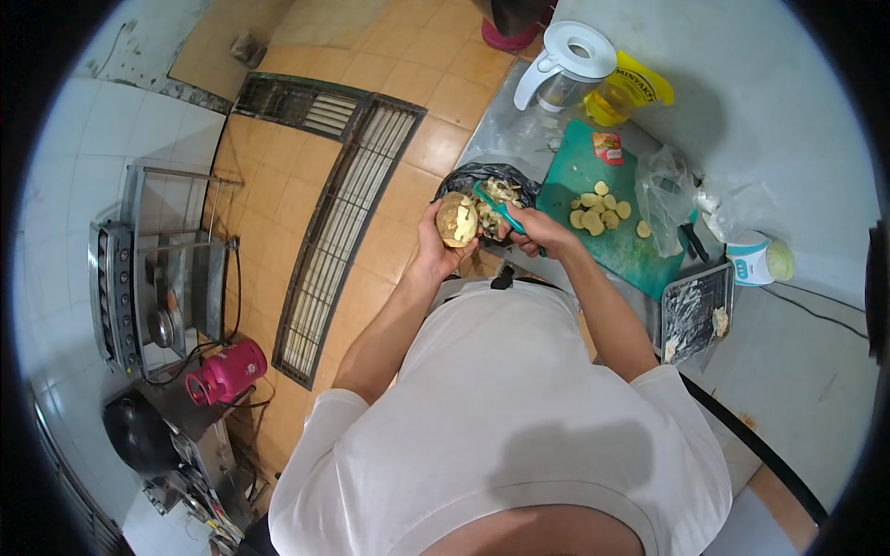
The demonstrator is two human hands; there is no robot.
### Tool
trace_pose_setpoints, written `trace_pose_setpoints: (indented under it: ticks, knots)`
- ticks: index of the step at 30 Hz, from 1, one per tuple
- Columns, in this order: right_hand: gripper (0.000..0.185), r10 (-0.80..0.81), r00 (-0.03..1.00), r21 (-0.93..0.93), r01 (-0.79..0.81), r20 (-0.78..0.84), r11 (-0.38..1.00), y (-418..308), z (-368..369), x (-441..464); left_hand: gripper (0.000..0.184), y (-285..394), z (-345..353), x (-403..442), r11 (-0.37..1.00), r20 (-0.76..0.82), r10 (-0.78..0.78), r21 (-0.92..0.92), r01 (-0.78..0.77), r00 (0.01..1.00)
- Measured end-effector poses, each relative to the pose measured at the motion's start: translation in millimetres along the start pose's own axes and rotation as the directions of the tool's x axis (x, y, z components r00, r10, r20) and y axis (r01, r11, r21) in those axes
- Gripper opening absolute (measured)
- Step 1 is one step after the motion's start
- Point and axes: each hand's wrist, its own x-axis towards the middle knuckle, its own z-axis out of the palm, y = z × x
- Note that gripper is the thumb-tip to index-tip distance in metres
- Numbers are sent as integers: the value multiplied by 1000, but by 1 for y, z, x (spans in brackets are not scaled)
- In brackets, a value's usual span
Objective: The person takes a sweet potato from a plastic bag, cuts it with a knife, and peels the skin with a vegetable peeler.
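Observation:
A partly peeled potato [457, 221] rests in my left hand [432, 243], whose fingers wrap round it; pale flesh shows on one side and brown skin on the rest. My right hand [542, 232] grips a teal peeler [498, 206] by its handle, with the peeler's head just right of the potato. Below and beyond both hands, a black plastic bag [501, 173] lies open with peelings [502, 192] in it. Right of my right hand, a green cutting board [567, 170] carries a pile of pale potato slices [598, 209].
On the metal counter [505, 130] stand a white-lidded jug [568, 69] and a yellow oil pouch [626, 91]. A clear plastic bag [664, 199], a black-handled knife [693, 243] and a metal tray [695, 313] lie to the right. A pink gas cylinder [227, 372] stands left, past a floor grate [343, 241].

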Motion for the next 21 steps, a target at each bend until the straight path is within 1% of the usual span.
trace_pose_setpoints:
  ticks: [2,4,5,8,9,10,11,13,14,16,18,21]
  knots:
    - [55,-25,998,129,17,59,992,-2,2,-7,59,-1,3,0,1000,-19,3,-2,-3,1000]
    - [50,-32,999,207,25,34,978,0,2,-7,58,0,7,-1,1000,-49,3,-11,-3,999]
    - [48,-35,999,245,29,21,969,1,2,-6,58,0,6,1,1000,-34,4,-11,-4,999]
    - [47,-258,959,-16,258,-119,966,6,2,-1,58,-1,3,4,1000,-4,10,-14,-10,1000]
    - [44,-430,889,-192,400,-157,896,5,4,-2,58,0,5,3,1000,0,14,-15,-14,1000]
    - [41,-592,789,-366,510,-161,779,5,8,-5,58,0,7,3,1000,3,18,-15,-18,1000]
    - [39,-734,666,-527,581,-131,621,6,13,-7,57,0,9,3,1000,4,16,-19,-16,1000]
    - [33,-789,601,-759,454,-126,467,-4,28,-22,55,1,13,2,1000,6,11,-26,-10,1000]
    - [30,-815,569,-850,369,-114,377,-9,35,-29,54,1,17,1,999,-36,20,-29,-22,999]
    - [29,-800,590,-870,332,-111,365,-17,45,-37,53,2,29,-2,999,-118,39,-32,-43,992]
    - [29,-794,597,-885,301,-117,356,-18,51,-39,52,2,32,-1,999,-121,42,-17,-44,992]
    - [30,-807,575,-893,279,-139,352,-18,55,-40,52,3,30,1,999,-101,35,7,-35,994]
